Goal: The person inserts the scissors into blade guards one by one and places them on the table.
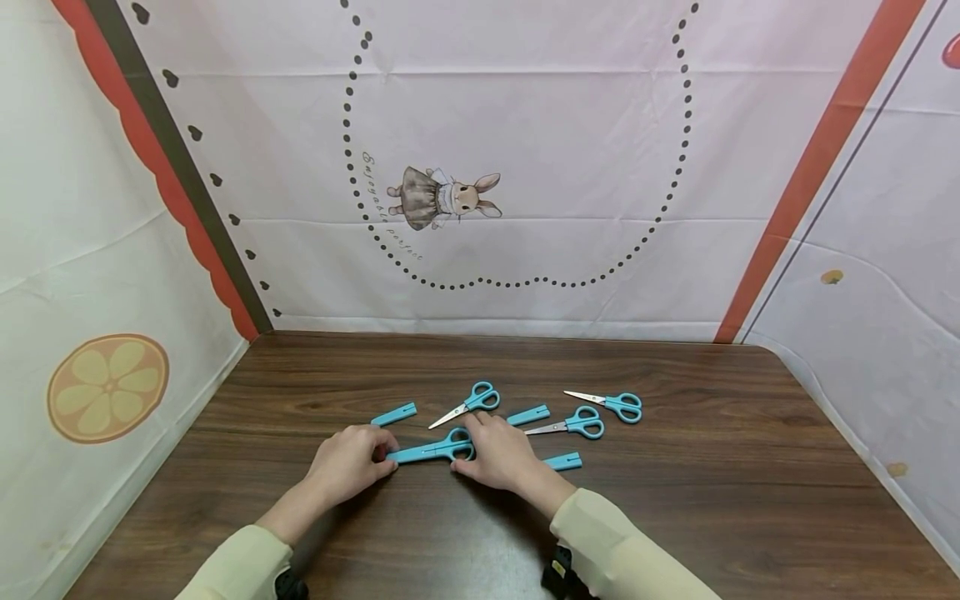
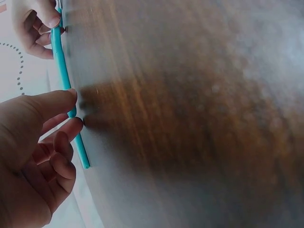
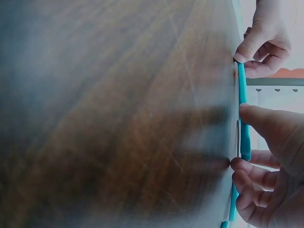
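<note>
Left hand [image 1: 351, 463] lower left of centre, right hand [image 1: 498, 451] pretty much lower centre. Both pinching, fingers [image 2: 62, 165] curled, forearms [image 1: 291, 508] angling inward.

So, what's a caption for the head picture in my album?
Left hand and right hand hold capped scissors near three uncapped pairs.

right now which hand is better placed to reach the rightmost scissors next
Likely the right hand: it's nearer the rightmost scissors, while the left hand sits farther off, at the tip of the sheathed scissors.
</note>
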The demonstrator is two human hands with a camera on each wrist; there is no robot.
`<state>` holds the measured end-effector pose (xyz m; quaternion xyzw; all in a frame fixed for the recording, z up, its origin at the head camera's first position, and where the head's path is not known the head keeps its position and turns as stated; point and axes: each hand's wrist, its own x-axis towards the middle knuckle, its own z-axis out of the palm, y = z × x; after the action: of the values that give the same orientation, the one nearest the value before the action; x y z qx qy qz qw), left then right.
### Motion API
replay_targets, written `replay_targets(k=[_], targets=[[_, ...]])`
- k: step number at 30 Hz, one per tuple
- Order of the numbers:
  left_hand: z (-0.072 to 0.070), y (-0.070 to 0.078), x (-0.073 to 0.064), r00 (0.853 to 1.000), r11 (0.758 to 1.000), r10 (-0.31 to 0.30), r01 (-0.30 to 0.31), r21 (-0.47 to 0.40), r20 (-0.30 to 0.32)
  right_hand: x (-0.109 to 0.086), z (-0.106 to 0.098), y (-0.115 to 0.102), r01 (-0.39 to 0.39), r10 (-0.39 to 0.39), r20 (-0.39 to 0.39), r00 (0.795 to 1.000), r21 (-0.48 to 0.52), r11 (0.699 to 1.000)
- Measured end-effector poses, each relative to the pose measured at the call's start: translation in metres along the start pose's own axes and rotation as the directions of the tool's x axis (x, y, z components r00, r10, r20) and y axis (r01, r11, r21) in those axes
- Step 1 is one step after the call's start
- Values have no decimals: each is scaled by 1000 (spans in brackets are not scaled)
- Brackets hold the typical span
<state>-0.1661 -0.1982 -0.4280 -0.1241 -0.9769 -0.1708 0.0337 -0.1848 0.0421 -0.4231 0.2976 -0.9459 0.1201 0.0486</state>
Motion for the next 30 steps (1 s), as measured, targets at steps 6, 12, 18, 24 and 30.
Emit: replay_targets(k=[6,12,18,24,30], targets=[[1,-1,0,1000,1000,4,-4,4,0,1,0,-1,1,-1,7,1000,-28,1000],[2,-1,0,1000,1000,13,-13,15,-5,1,1,-1,-2,3,20,1000,-36,999],[2,-1,1,1000,1000,11,-11,9,-1,2,2,-1,-7,8,24,1000,-45,999],[2,-1,1,1000,1000,11,-11,5,-5,2,3,-1,-11,12,31,999,-49,999],[2,-1,1,1000,1000,12,-12,-2,-6,3,5,0,-18,20,45,999,-51,999]])
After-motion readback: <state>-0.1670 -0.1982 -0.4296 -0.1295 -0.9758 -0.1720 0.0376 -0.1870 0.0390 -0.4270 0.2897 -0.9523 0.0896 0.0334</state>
